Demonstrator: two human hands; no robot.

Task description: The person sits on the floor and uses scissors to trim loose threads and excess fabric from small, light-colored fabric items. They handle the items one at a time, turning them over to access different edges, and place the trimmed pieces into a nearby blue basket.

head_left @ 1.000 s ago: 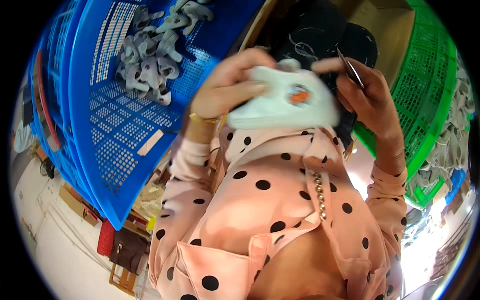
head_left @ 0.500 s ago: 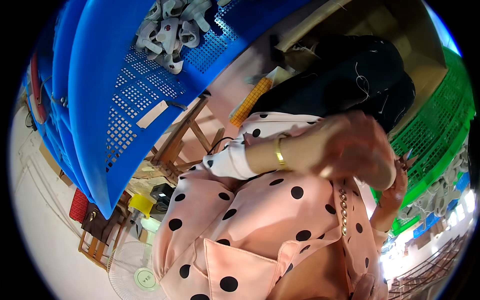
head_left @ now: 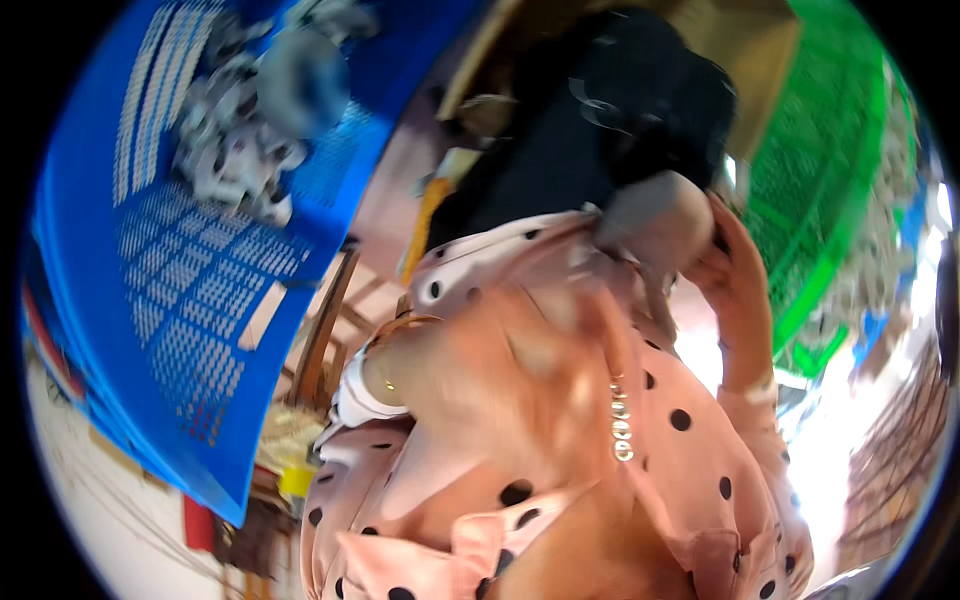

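Observation:
My right hand (head_left: pixel 735 275) has its fingers curled round a pale grey sandal (head_left: pixel 668 222), raised above my dark-clothed lap (head_left: pixel 590 130). The sandal is smeared, with its rounded end upward. To its left and lower, in front of the pink dotted shirt, my left hand (head_left: pixel 530 370) is badly blurred by motion. Whether its fingers hold anything does not show. A blue perforated basket (head_left: pixel 185 260) at the left contains a heap of pale sandals (head_left: pixel 235 150). Over that heap appears a blurred grey rounded shape (head_left: pixel 305 85) whose kind I cannot make out.
A green perforated basket (head_left: pixel 815 190) stands close by my right arm, with more pale sandals (head_left: pixel 870 250) beyond it. Past my lap is a cardboard box (head_left: pixel 765 60). Wooden legs (head_left: pixel 325 325) and a yellow item (head_left: pixel 425 225) lie between the blue basket and me.
My left hand has come away from the sandal, moving left and down. The sandal now shows in my right hand, higher up. The whole view has shifted, and the grey shape over the heap is new.

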